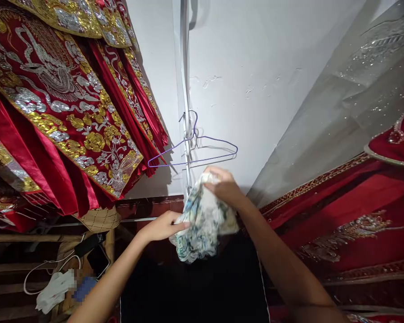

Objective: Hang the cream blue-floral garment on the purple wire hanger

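A bunched, patterned cloth garment [198, 233], white with blue and green print, hangs between my two hands in the middle of the view. My right hand [224, 184] is closed on its upper edge. Lower down on the left side, my left hand [166, 225] pinches the cloth between thumb and fingers. The folds hide what kind of garment it is. Just beyond my hands, a purple wire hanger [212, 138] with nothing on it hangs from a hook on a narrow white strip [184, 89] against the wall.
Red embroidered garments [70, 98] hang at the left. At the right are a sheer sparkling veil [370, 85] and red beaded fabric [350, 224]. A wooden chair [109, 242] at lower left bears a phone [98, 261], a white cable and crumpled white tissue [55, 287].
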Motion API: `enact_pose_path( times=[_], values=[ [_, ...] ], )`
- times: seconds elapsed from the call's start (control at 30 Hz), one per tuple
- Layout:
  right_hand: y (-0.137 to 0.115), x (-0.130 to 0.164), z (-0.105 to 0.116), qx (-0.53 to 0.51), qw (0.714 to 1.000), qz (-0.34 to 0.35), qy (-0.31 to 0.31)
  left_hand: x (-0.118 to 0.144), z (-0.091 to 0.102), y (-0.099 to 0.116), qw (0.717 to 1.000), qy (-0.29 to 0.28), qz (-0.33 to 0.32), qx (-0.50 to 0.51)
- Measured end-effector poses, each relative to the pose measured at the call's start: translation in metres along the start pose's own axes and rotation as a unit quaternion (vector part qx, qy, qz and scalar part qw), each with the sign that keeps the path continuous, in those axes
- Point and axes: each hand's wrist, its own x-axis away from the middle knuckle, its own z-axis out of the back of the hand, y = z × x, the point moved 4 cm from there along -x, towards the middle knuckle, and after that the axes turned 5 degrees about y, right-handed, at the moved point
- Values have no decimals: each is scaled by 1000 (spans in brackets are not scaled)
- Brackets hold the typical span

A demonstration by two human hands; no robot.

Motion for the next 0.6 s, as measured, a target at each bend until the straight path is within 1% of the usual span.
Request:
enact_pose_path(
  times=[0.03, 0.07, 0.1, 0.13, 0.2, 0.27, 0.33, 0.4, 0.47, 0.53, 0.6],
  values=[
    [1, -15, 9, 18, 997, 30, 74, 7, 4, -4, 999, 5, 17, -30],
    [7, -29, 13, 28, 990, 51, 125, 13, 10, -5, 997, 27, 28, -60],
    [16, -41, 12, 35, 987, 62, 143, 19, 18, -3, 994, 58, 33, -91],
    [28, -52, 8, 40, 988, 59, 135, 25, 28, 0, 988, 89, 36, -122],
    [58, -62, -5, 51, 994, 19, 91, 34, 48, 7, 973, 134, 45, -184],
    [87, -58, -16, 68, 996, -23, 54, 41, 70, 10, 954, 154, 62, -250],
    [105, -45, -17, 90, 993, -43, 56, 46, 88, 10, 938, 155, 78, -300],
    [111, -33, -10, 104, 989, -40, 93, 48, 100, 8, 934, 142, 87, -317],
    [108, -31, -5, 95, 989, -37, 110, 48, 105, 8, 935, 121, 95, -319],
    [102, -39, -8, 67, 993, -42, 88, 45, 103, 8, 931, 108, 114, -330],
    [97, -53, -17, 44, 996, -45, 59, 42, 98, 7, 921, 107, 146, -344]
  ],
)
